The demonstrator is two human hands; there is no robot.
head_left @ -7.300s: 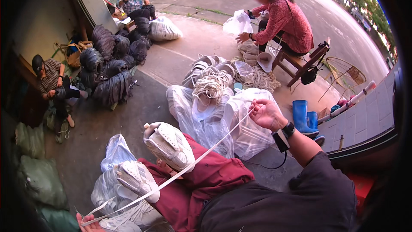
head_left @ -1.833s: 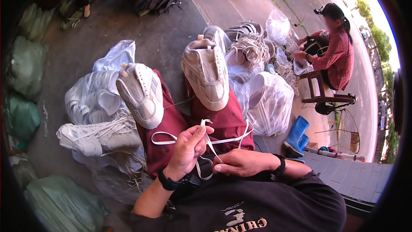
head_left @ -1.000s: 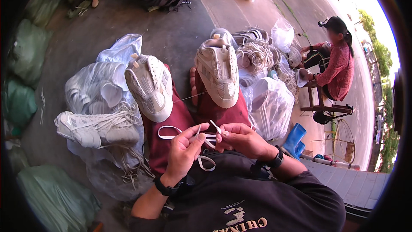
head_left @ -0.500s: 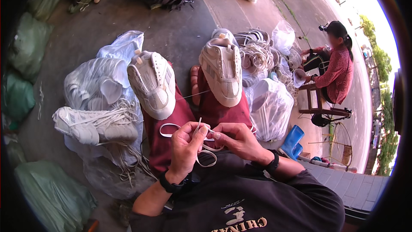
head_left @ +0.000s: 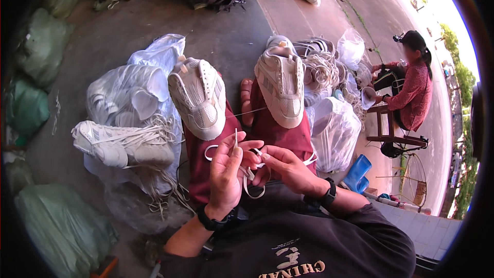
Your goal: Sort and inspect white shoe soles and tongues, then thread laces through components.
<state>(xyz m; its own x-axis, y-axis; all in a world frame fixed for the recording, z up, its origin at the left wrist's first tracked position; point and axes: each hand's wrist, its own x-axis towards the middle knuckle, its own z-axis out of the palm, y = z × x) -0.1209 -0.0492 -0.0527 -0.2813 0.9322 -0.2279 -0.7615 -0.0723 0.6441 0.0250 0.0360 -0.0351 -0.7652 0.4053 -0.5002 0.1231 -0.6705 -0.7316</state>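
In front of my lap my left hand [head_left: 226, 170] pinches a white shoelace [head_left: 236, 139] between thumb and forefinger, its tip pointing up. Close beside it, my right hand [head_left: 285, 167] grips another part of the lace with thumb and fingertips. Slack loops of lace hang below and around both hands. Ahead, a white sneaker [head_left: 198, 105] rests on my left knee and a second white sneaker [head_left: 281, 90] on my right knee, toes toward me. Their eyelets show no laces. A thin strand [head_left: 247, 112] stretches between the two shoes.
At the left, laced white sneakers [head_left: 123, 146] lie on plastic bags [head_left: 123, 87]. Right of my knees are a stuffed clear bag [head_left: 337, 134], a heap of laces [head_left: 324, 69] and blue boots [head_left: 356, 174]. A co-worker [head_left: 414, 82] sits far right. Green sacks [head_left: 62, 226] line the left edge.
The view has shifted slightly, so the scene sits further right. My left hand's fingers have spread, and its lace tip stands higher. The hands have drawn slightly apart.
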